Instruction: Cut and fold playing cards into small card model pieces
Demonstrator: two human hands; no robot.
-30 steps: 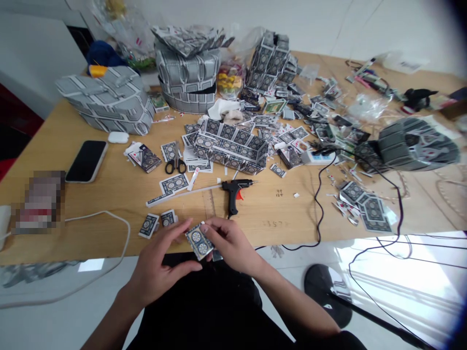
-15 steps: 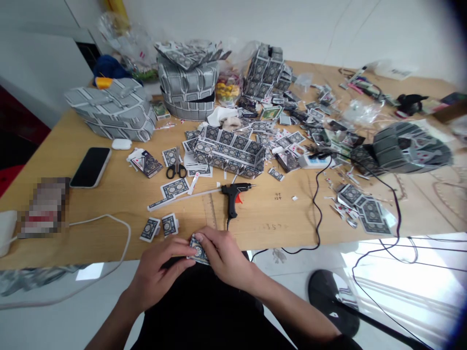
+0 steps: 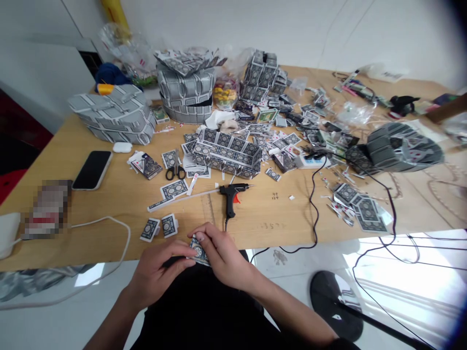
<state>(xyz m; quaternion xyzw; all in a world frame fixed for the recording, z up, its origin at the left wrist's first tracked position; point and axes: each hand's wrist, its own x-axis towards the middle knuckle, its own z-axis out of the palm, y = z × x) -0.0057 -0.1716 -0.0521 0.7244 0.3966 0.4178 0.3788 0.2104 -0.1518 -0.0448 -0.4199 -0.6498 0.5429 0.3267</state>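
Observation:
A patterned playing card (image 3: 200, 253) is pinched between both hands just off the table's front edge. My left hand (image 3: 157, 269) grips its left side between thumb and fingertips. On the right side, my right hand (image 3: 220, 251) holds the same card, its fingers curled over part of it. Two small folded cards (image 3: 149, 229) lie on the table beyond my left hand. A black glue gun (image 3: 230, 198) with an orange trigger rests beyond my right hand, pointing right. Behind it stands an open box made of cards (image 3: 226, 153).
Scissors (image 3: 175, 170), a phone (image 3: 92, 170) and a card pack (image 3: 145, 165) lie at the left. Woven card baskets (image 3: 115, 116) stand at the back. Loose cards (image 3: 367, 209) and a power strip (image 3: 310, 161) with black cables are at the right.
The camera view has shifted slightly, so the objects at the back appear a little lower. Both hands keep hold of the card with almost no change.

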